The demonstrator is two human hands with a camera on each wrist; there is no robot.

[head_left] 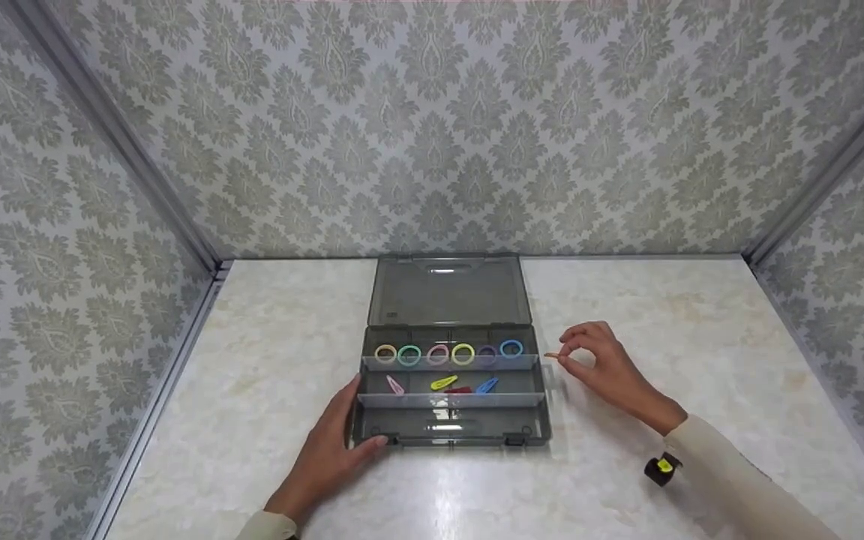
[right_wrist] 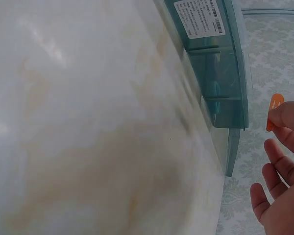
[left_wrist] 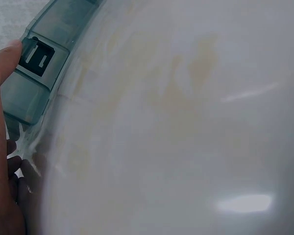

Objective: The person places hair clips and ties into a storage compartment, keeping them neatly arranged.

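An orange snap hair clip [right_wrist: 275,105] is pinched between the thumb and index finger of my right hand [head_left: 612,373], just beyond the right side of a grey see-through storage box [head_left: 453,444]. The other fingers of that hand are loosely bent. My left hand [head_left: 331,442] grips the box's front left corner, thumb on the front by a latch [left_wrist: 36,56]. Middle row of the box: a pink clip [head_left: 394,385], a yellow clip [head_left: 444,382], a red clip [head_left: 457,390] and a blue clip [head_left: 487,385]. Several coloured hair ties, among them a green one [head_left: 409,355], stand in the back row.
The box's lid [head_left: 448,292] lies tipped back towards the patterned wall [head_left: 439,150]. Clear dividers [head_left: 451,400] run across the box. A label [right_wrist: 200,18] is on its side. Pale marbled tabletop [head_left: 657,315] extends on both sides. A dark wrist device [head_left: 661,469] sits by the right sleeve.
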